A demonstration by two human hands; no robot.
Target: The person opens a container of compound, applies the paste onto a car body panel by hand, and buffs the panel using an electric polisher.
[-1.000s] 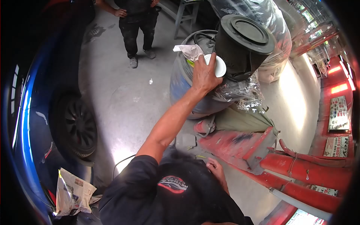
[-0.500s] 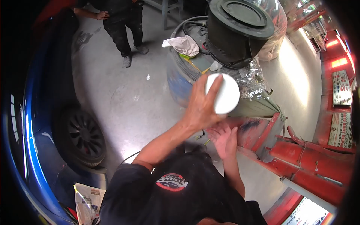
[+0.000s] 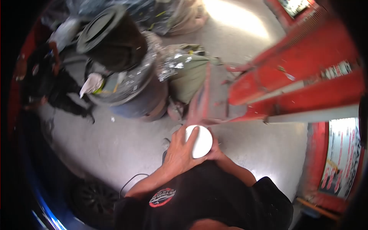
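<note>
My left hand (image 3: 179, 149) is closed around a round container with a white lid (image 3: 201, 142), its fingers lying over the left side and top. On the container's right side is my right hand (image 3: 214, 148), partly hidden behind it, with its fingers wrapped against it. Both hands are close in front of my chest, over the grey floor. The container's body is mostly hidden below the lid.
A blue drum (image 3: 142, 103) at upper left carries a black bucket (image 3: 115, 42) and a crumpled cloth (image 3: 92, 84). Red metal beams (image 3: 283, 73) cross the right side. Another person (image 3: 57, 80) is at far left. A car wheel (image 3: 96, 199) shows at lower left.
My left hand has brought the container from beside the drum toward my chest. My right hand, earlier open below it, now holds it too. The view has turned right.
</note>
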